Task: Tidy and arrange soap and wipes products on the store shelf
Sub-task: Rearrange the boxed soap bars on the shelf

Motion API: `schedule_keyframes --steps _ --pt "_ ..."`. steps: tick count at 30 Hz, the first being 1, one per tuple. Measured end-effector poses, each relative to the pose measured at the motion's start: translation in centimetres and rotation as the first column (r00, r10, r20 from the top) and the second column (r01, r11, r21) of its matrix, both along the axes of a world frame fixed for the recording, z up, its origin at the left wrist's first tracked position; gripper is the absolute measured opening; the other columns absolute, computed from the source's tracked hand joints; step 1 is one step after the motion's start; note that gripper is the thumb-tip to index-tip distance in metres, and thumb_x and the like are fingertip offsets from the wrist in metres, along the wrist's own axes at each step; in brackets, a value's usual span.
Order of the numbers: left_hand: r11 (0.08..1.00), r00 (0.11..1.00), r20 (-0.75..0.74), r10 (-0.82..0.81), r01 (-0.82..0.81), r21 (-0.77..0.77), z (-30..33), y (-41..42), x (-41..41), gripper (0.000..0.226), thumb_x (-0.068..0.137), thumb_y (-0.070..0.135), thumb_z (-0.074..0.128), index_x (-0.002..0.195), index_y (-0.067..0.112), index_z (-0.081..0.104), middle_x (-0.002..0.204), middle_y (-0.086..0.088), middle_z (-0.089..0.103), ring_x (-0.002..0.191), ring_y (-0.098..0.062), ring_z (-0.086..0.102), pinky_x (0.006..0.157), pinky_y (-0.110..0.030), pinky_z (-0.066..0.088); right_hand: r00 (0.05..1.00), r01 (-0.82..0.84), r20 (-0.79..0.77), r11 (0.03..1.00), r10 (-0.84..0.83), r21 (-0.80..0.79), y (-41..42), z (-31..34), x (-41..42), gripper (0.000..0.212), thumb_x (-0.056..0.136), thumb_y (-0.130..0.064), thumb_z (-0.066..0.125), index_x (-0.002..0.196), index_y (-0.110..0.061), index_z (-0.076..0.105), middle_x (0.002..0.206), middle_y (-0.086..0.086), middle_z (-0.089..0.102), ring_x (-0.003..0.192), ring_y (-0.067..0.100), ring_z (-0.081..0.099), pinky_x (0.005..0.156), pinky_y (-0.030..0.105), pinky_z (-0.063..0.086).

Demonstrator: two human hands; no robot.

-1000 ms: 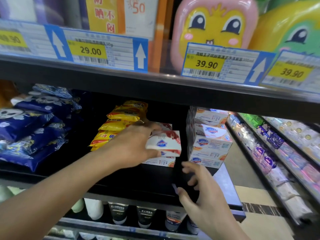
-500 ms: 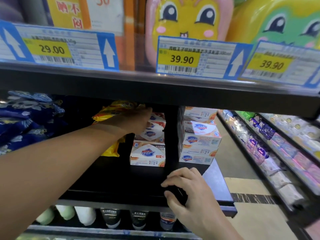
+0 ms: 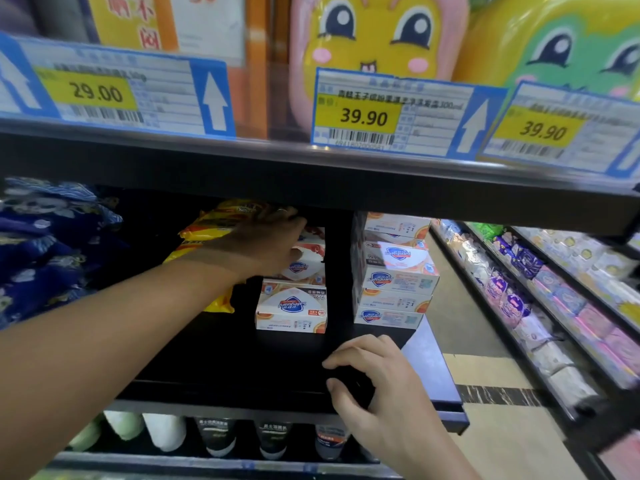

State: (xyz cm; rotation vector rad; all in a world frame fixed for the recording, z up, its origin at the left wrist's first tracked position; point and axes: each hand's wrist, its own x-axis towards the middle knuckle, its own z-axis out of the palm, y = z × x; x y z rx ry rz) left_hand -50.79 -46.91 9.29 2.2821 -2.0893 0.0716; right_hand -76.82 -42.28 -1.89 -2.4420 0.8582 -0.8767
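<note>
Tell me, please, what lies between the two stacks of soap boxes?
Nothing: in the head view, only a dark, bare gap of shelf separates the left stack from the right stack.
</note>
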Motion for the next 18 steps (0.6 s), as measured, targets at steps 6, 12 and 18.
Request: schedule_keyframes --steps 6,12,18 --pt "0.950 0.968 -0.205 -0.145 0.078 -0.302 -3.5 8.8 -2.9 0.046 0.103 0.038 0.054 0.148 0.038 0.045 0.152 0.012 0.046 0.139 -0.014 0.039 0.111 -0.034 0.043 0.945 0.045 0.319 0.995 -0.072 0.091 -0.1 0.3 -0.1 0.011 0.085 -0.033 0.069 0.095 -0.037 0.071 0.099 -0.011 0.066 0.078 0.018 0.064 0.066 0.023 0.050" --pt "0.911 0.938 -0.326 -0.113 -0.033 -0.412 -9.4 14.7 -3.5 0.032 0.096 0.024 0.069 0.127 0.033 0.068 0.128 0.020 0.056 0.121 -0.003 0.051 0.100 -0.023 0.049 0.866 0.442 0.331 0.884 -0.375 -0.156 -3.4 3.6 -1.9 0.036 0.087 -0.029 0.078 0.120 -0.033 0.063 0.121 -0.016 0.046 0.104 0.005 0.049 0.092 0.007 0.036" --pt "0.903 0.916 -0.397 -0.060 -0.120 -0.413 -11.7 15.0 -3.3 0.021 0.093 0.022 0.071 0.108 0.037 0.072 0.110 0.027 0.057 0.104 0.001 0.051 0.088 -0.017 0.046 0.911 0.408 -0.026 0.909 -0.411 -0.087 -6.1 5.5 -1.3 0.067 0.088 -0.025 0.079 0.145 -0.046 0.050 0.158 -0.010 0.026 0.136 0.017 0.045 0.106 0.040 0.049"
